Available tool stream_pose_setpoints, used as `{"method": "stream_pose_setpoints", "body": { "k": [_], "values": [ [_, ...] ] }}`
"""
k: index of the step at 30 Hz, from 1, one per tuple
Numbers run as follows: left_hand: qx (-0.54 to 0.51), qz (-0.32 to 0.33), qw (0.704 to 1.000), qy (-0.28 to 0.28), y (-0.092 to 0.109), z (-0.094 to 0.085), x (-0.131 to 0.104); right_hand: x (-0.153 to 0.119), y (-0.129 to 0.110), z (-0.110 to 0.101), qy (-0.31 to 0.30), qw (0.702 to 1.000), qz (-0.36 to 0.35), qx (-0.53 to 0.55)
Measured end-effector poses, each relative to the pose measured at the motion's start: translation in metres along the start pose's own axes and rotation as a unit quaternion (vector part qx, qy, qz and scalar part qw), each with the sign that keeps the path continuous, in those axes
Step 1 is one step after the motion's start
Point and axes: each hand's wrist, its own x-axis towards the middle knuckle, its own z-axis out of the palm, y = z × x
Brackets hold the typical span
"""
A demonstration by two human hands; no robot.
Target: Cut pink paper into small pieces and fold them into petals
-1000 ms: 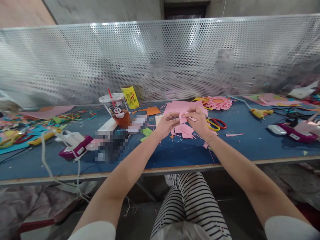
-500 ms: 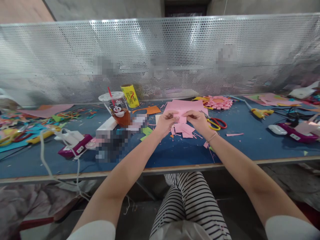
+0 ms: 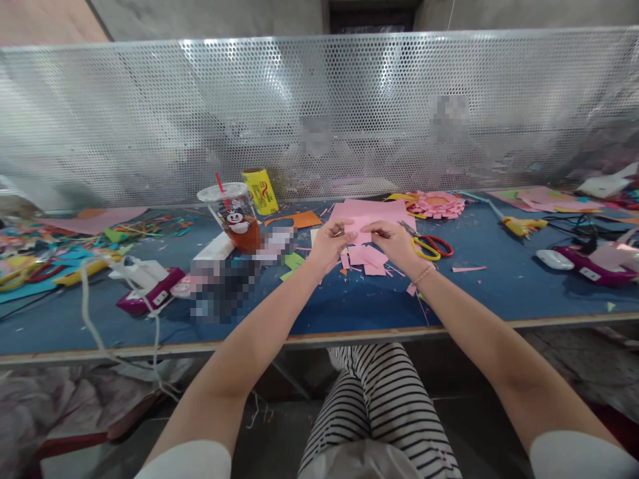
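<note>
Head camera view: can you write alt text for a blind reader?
Left hand and right hand hold a small pink paper piece over a blue table, with pink scraps nearby, scissors at right and a drink cup at left.

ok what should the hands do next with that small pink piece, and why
Probably bring its edges together: the left hand and right hand pinch opposite sides of the small pink piece, which looks flat between them.
</note>
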Motion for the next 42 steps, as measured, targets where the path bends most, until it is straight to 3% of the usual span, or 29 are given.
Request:
{"method": "stream_pose_setpoints", "body": {
  "k": [10, 30, 42],
  "values": [
    [0.004, -0.062, 0.998, -0.025, -0.0021, 0.0012, -0.0011, -0.0003, -0.0027, -0.0005, 0.006, 1.0, -0.02, -0.01],
    [0.009, -0.049, 0.998, -0.047, -0.0013, 0.0035, -0.0038, -0.0022, -0.0055, 0.0019, 0.035, 0.997, 0.013, 0.06],
    [-0.001, -0.072, 0.997, -0.041, 0.0042, 0.004, -0.0046, -0.0019, -0.0059, 0.0012, -0.014, 0.998, -0.038, 0.054]
  ]
}}
